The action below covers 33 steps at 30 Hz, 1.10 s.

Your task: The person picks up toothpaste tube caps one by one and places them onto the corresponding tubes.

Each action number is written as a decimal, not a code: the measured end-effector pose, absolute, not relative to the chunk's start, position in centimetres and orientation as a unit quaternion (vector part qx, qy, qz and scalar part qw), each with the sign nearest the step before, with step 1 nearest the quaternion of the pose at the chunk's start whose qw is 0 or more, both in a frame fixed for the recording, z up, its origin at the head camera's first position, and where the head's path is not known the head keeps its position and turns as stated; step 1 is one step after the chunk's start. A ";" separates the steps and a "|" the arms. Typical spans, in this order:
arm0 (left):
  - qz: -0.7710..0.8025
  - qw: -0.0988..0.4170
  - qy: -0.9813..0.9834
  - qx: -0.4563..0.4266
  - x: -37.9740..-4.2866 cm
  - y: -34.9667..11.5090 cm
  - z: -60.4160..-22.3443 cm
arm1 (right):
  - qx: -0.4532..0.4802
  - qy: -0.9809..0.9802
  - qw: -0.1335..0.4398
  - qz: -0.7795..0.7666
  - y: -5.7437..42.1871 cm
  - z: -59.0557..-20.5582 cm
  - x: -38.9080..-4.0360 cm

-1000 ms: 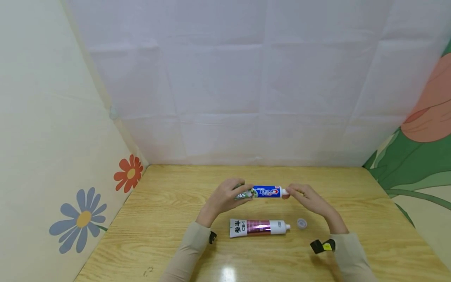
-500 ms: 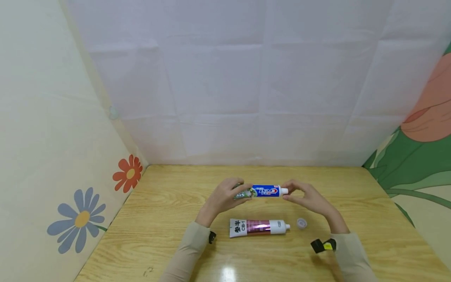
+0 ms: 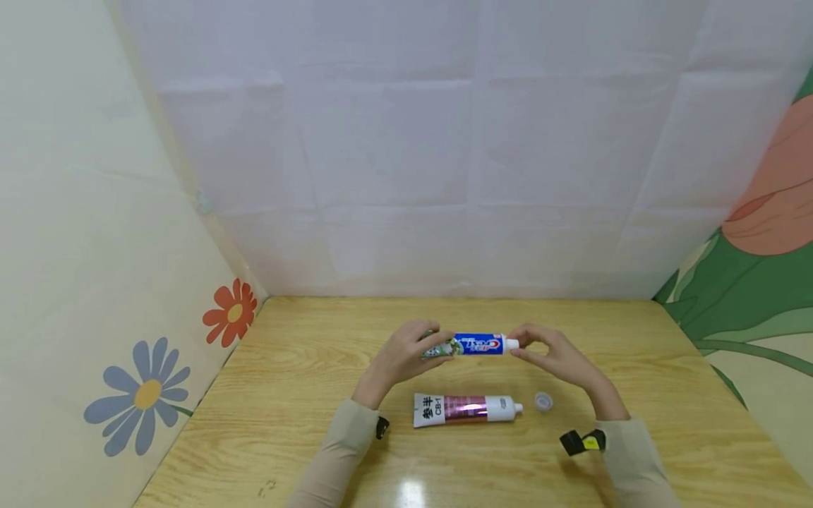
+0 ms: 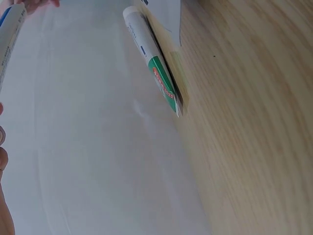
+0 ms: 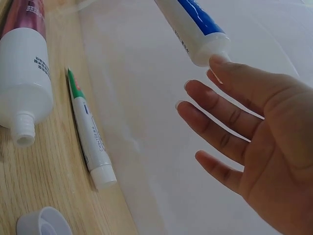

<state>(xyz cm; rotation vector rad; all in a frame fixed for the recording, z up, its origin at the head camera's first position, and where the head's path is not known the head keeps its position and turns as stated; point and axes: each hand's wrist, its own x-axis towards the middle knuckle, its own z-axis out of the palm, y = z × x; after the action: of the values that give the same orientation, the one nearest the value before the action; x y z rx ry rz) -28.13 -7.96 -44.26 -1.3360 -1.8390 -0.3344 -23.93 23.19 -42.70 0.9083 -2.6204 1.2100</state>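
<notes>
My left hand [image 3: 403, 356] holds a blue, white and green toothpaste tube [image 3: 479, 343] by its tail end, level above the table. At its other end the thumb and forefinger of my right hand [image 3: 559, 356] pinch the white cap [image 3: 513, 344]. The right wrist view shows the other fingers of that hand spread away from the tube. Nearer me lies a pink and white toothpaste tube [image 3: 466, 409], its bare nozzle [image 5: 23, 129] pointing right. A loose white cap [image 3: 543, 401] rests beside that nozzle.
A third tube, white and green [image 5: 90, 132], lies on the wooden table [image 3: 305, 451]; the head view does not show it, but both wrist views do. Behind the table hangs a white sheet [image 3: 394, 247]. Flower-patterned walls [image 3: 146, 395] stand at both sides.
The fingers of my right hand have shifted their hold on the cap, with the thumb and forefinger now plainly apart behind the pinch. The left hand and the lying tube stay put.
</notes>
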 end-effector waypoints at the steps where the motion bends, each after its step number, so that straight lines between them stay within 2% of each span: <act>1: -0.133 0.410 -0.730 -0.531 -28.1 -7.9 -44.3 | 0.300 -0.864 0.058 0.399 23.2 -42.7 -23.9; 18: -0.128 0.402 -0.738 -0.526 -28.2 -8.0 -44.7 | 0.320 -0.863 0.055 0.386 23.4 -42.9 -24.2; 33: -0.143 0.392 -0.740 -0.528 -28.1 -7.8 -44.9 | 0.294 -0.870 0.064 0.390 23.0 -42.7 -24.0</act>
<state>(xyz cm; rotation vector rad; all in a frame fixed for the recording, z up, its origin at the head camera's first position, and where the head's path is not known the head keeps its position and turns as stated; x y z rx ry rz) -28.12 -7.85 -44.86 -1.3397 -1.8779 -0.3629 -23.98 23.05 -42.73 0.8874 -2.6277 1.1767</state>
